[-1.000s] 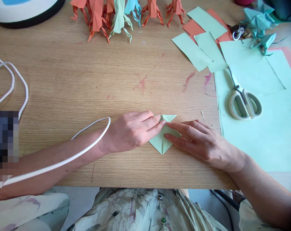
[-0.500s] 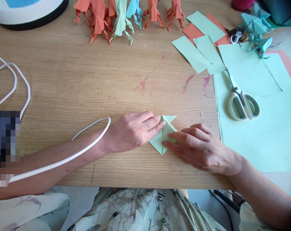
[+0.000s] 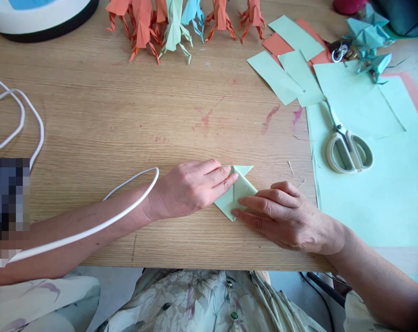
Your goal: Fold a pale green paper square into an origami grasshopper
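A small pale green sheet of folded paper lies on the table near its front edge, with a pointed flap sticking out at its upper right. My left hand holds it down from the left, fingers close together over the upper part and the thumb hidden. At the lower right, my right hand has the paper's edge between its fingers, the thumb and index finger touching near the centre crease. The right hand covers the right corner of the paper.
White-handled scissors rest on pale green sheets at the right. Cut green rectangles lie behind. Folded orange paper figures stand at the back, teal ones at back right. A white cable crosses my left forearm.
My right fingers have shifted slightly left over the paper, and its right corner has lifted or spread a little outward. The left hand stays in place.
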The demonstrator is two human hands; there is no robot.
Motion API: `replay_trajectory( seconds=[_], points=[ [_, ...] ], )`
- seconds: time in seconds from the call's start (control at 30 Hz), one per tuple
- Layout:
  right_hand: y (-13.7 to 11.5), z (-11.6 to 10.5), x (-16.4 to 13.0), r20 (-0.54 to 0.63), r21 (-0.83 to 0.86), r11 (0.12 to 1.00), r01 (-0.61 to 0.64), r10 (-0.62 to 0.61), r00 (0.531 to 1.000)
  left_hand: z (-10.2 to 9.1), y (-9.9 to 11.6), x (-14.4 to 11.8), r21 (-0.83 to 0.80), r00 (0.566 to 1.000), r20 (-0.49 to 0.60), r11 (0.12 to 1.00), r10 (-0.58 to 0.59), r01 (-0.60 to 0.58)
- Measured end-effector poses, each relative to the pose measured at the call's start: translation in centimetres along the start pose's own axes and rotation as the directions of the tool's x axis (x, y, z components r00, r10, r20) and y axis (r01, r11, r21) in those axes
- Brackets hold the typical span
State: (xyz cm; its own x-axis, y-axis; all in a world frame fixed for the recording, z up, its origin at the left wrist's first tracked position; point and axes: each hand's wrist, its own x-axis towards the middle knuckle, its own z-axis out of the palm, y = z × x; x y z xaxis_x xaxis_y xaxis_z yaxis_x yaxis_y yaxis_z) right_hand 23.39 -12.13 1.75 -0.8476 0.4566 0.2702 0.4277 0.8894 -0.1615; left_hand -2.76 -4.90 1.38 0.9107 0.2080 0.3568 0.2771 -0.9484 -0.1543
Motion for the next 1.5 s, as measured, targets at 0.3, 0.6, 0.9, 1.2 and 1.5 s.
replay_trajectory(
  seconds=[0.3,0.6,0.9,1.2,1.5],
  points=[
    [-0.02,0.00,0.06,-0.002,-0.011,1.000,-0.006,0.006,1.000,0.08,0.02,-0.02,-0.004,1.000,0.007,1.000,-0.003,0.003],
    [0.02,0.13,0.06,-0.006,0.008,1.000,-0.002,0.002,1.000,0.07,0.05,-0.18,-0.025,1.000,0.012,1.000,-0.016,0.016],
    [-0.02,0.30,-0.03,-0.006,0.037,0.999,-0.010,0.010,1.000,0.00,-0.01,-0.01,-0.009,1.000,-0.015,1.000,0.002,-0.003],
    [-0.04,0.31,0.09,0.006,0.064,0.998,-0.021,0.021,1.000,0.01,0.06,-0.17,0.001,0.999,-0.050,1.000,0.023,-0.023],
    [-0.08,0.35,0.22,-0.003,0.076,0.996,-0.038,0.039,0.999,0.00,0.18,-0.22,0.008,0.999,-0.021,1.000,0.025,-0.025]
  ],
)
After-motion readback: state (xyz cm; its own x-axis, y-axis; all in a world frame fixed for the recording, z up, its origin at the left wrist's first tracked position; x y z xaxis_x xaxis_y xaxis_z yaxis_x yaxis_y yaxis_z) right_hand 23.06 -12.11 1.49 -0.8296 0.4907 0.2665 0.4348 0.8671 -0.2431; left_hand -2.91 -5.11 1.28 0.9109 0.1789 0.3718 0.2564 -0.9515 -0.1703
